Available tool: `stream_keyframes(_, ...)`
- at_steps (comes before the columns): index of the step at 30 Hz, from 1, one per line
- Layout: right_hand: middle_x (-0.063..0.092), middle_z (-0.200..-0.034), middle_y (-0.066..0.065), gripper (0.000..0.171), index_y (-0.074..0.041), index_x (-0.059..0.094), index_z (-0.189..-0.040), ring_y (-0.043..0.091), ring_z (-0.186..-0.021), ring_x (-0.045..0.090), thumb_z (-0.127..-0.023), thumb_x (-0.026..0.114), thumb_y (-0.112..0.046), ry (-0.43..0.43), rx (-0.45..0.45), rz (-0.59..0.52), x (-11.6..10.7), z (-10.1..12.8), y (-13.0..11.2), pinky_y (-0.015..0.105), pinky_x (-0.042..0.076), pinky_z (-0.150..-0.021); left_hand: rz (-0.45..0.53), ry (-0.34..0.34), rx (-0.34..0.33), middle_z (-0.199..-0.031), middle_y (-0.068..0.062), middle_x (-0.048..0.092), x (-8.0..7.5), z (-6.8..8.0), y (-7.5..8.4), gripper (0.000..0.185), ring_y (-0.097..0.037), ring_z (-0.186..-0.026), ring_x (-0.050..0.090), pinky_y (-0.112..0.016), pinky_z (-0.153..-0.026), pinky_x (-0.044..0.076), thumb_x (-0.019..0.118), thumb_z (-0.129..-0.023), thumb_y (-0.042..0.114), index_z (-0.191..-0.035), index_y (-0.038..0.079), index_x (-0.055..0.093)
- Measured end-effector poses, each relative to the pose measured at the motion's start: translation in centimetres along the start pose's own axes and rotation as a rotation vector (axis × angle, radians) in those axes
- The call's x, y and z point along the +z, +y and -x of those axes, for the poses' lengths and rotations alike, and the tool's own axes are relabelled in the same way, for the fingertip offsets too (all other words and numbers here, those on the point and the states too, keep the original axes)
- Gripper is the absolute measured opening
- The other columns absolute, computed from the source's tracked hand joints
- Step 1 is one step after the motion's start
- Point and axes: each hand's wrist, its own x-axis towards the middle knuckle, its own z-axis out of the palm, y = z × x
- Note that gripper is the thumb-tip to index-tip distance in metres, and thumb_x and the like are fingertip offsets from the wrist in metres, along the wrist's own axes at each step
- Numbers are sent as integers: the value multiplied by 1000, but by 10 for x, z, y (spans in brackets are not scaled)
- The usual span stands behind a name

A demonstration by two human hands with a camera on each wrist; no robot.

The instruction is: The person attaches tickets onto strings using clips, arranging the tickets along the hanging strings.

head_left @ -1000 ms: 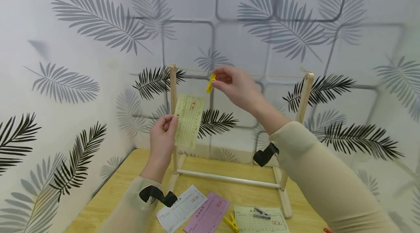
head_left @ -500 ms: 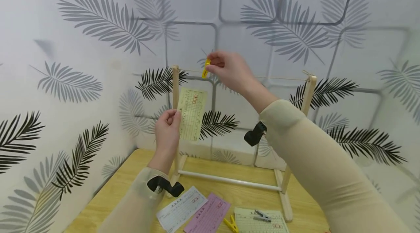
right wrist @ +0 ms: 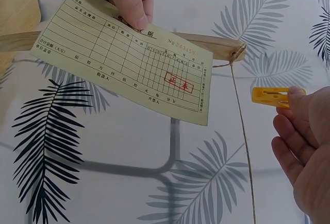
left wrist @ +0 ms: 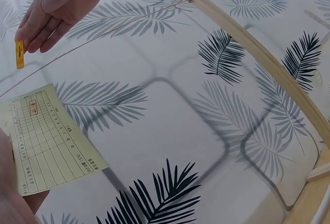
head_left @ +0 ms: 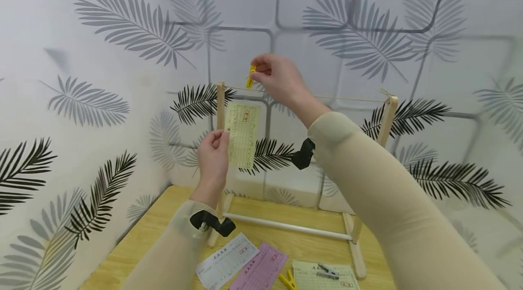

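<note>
In the head view my left hand (head_left: 214, 154) pinches a pale yellow-green receipt slip (head_left: 243, 135) by its left long edge, holding it upright below the string. The slip (right wrist: 124, 62) carries a printed table and a red stamp in the right wrist view. My right hand (head_left: 278, 76) pinches a yellow clothespin (head_left: 251, 76) between thumb and fingers, just over the string (head_left: 327, 96) near its left end. In the right wrist view the clothespin (right wrist: 270, 97) points toward the string (right wrist: 241, 116), with a gap between them. The string is tied between two wooden posts.
The wooden frame's right post (head_left: 387, 120) and white lower bar (head_left: 286, 225) stand behind. On the table (head_left: 163, 208) lie a white slip (head_left: 227, 260), a pink slip (head_left: 261, 268), another yellow clothespin (head_left: 288, 281), and a pale green slip (head_left: 304, 274) with grey clips (head_left: 328, 272) on it.
My right hand has risen and moved left with the clothespin, from below the string to just above it. My left hand has lifted the receipt slip a little, slightly rightward.
</note>
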Motion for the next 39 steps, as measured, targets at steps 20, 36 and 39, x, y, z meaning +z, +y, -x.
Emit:
stream_keyframes(20, 77, -130, 2, 31, -13, 74, -139, 17, -122, 70, -110, 72, -24, 47, 40, 127, 10, -14, -3, 34, 52, -107, -14, 26, -2, -108, -7, 74, 10, -9, 8, 25, -16, -75, 50, -33, -72, 46, 62, -116, 29, -125, 8, 73)
stream_keyframes(36, 78, -128, 0, 28, -15, 75, -137, 17, -120, 70, -111, 72, -25, 27, 57, 153, 21, -19, -2, 35, 53, -105, -1, 26, 16, -93, -2, 68, 12, -14, 7, 24, -13, -61, 40, -26, -55, 34, 60, -117, 27, -123, 8, 73)
stream_keyframes(39, 78, -127, 0, 28, -15, 75, -137, 16, -119, 70, -111, 72, -25, 16, 62, 148, 23, -19, -1, 35, 53, -105, -5, 30, 20, -94, -2, 70, 13, -15, 6, 24, -14, -63, 40, -27, -56, 35, 60, -117, 27, -123, 8, 73)
